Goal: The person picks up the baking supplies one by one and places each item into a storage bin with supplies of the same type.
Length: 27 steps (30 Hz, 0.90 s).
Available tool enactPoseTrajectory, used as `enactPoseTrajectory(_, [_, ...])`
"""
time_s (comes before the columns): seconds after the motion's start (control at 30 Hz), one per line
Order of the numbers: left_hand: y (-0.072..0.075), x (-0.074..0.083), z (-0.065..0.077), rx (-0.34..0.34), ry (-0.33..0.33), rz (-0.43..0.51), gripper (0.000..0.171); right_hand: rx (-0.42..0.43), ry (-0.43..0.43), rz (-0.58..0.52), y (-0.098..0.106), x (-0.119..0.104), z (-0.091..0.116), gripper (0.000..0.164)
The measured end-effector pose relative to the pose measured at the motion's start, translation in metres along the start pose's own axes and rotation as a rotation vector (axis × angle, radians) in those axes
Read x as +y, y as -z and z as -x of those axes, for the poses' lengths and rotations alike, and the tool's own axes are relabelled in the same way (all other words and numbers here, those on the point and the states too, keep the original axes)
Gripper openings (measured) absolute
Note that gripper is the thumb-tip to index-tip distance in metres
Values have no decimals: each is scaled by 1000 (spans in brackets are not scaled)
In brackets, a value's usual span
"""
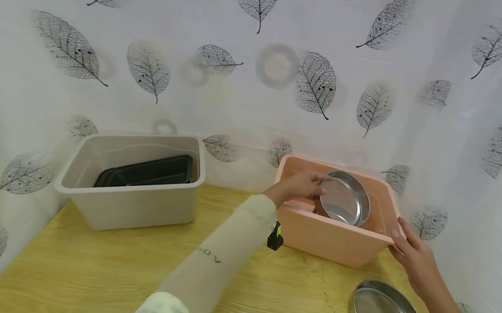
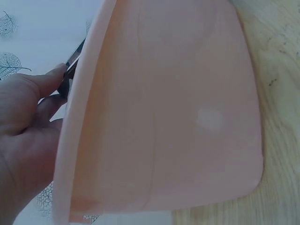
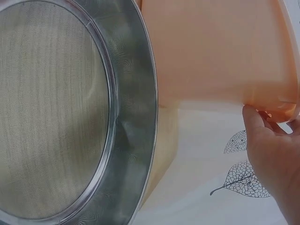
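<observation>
My left hand (image 1: 303,185) reaches over the front rim of the pink plastic basin (image 1: 326,242) and pinches the edge of a shallow round metal sieve (image 1: 345,200). This sieve stands tilted inside the basin; its lower part is hidden behind the front wall. In the left wrist view, thumb and fingers hold its dark edge just beyond the basin rim (image 2: 77,126). My right hand (image 1: 417,259) grips the basin's right front corner, also seen in the right wrist view. A second round sieve (image 3: 51,112), with fine mesh and a metal wall, lies below my right forearm on the table.
On the left of the wooden table (image 1: 230,284) stands a beige plastic basin (image 1: 139,210) with black trays (image 1: 150,170) in it. A white curtain (image 1: 258,108) printed with leaves hangs behind and at both sides.
</observation>
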<state>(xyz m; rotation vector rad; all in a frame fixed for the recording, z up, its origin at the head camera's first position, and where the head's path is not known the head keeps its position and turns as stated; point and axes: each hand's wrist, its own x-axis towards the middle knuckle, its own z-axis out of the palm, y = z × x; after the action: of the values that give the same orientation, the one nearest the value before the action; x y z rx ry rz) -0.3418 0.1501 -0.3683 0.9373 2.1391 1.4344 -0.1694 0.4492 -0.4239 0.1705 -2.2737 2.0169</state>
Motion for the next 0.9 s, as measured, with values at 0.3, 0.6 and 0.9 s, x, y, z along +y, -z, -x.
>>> enactPoseTrajectory(0.3, [-17, -6, -7, -38, -1, -43, 49, 15, -7, -14, 1, 2, 0, 67])
enactPoseTrajectory(0.6, [-24, -10, -15, -39, 6, -20, 52, 34, -11, 6, -1, 2, -1, 67])
enactPoseTrajectory(0.9, [-24, -11, -19, -11, 3, 62, 56, 15, 5, -7, 0, 1, -2, 67])
